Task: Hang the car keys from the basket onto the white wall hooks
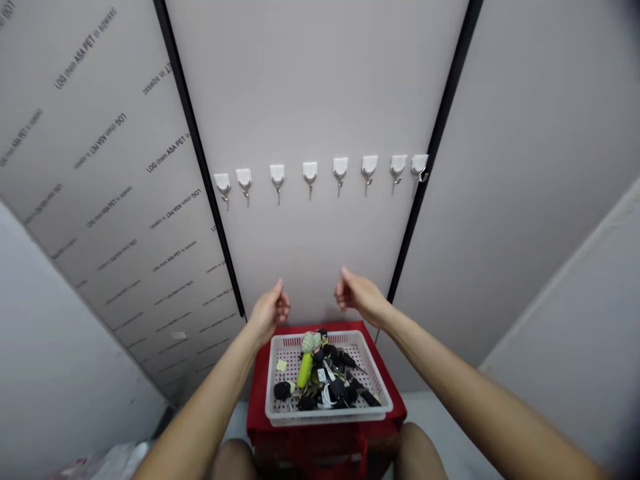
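Observation:
My left hand (271, 312) is held above the basket's back left corner, its fingers curled in and its thumb pointing up; I see nothing in it. Opposite it, my right hand (361, 293) hovers above the back right side, also with curled fingers, and no object shows in it. Below both hands sits a shallow white plastic basket (327, 418) with perforated sides. Inside lie a jumble of keys and dark key fobs (339, 390), a lime-green tag (305, 371), a pale green knobbly charm (311, 342) and a small yellow paper piece (281, 365).
The basket stands on a red cloth-like surface (259, 400) between my knees. Ahead, several white adhesive hooks (310, 172) run in a row across a pale wall panel (320, 80). Black strips (193, 120) border the panel. Crumpled plastic (117, 461) lies at the lower left.

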### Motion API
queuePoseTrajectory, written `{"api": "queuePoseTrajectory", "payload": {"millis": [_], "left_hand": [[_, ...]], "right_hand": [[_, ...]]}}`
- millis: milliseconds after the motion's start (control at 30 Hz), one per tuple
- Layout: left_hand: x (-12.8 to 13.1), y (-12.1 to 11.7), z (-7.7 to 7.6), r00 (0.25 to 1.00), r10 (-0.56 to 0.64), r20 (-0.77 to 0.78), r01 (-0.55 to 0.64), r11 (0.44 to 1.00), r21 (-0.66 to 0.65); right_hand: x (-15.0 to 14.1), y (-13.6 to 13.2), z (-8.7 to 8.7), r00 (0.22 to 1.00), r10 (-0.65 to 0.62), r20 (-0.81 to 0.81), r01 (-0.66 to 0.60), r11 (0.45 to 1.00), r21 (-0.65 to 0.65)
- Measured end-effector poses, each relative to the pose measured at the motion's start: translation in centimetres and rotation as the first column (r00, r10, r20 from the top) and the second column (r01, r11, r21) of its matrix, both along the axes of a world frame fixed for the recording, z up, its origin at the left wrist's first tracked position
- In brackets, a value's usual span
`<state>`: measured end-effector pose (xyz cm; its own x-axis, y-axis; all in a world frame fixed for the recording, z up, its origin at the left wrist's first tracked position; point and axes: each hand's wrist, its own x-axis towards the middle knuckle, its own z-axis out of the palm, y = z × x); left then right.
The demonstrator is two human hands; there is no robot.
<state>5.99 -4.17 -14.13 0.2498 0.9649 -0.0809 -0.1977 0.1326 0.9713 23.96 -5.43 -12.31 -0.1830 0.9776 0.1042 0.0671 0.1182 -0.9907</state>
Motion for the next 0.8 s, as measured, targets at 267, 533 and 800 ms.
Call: {"api": "queuePoseTrajectory", "payload": {"millis": [267,533,800], "left_hand": [[3.5,0.0,6.0,0.924,-0.325,0.201,0.309,0.945,0.105],[3.1,-0.2,5.5,0.949,-0.289,0.129,0.279,0.956,0.087],[2.6,-0.7,-3.0,0.774,0.115,-0.622,0.084,0.956,0.280]], "right_hand": [[-3.2,0.3,4.4,0.833,0.347,-0.431,-0.360,0.931,0.054],[-3.6,0.0,4.3,0.857,0.342,-0.386,-0.361,0.932,0.025],[-2.9,0.1,-3.3,0.941,0.056,0.335,-0.067,0.997,0.022]]}}
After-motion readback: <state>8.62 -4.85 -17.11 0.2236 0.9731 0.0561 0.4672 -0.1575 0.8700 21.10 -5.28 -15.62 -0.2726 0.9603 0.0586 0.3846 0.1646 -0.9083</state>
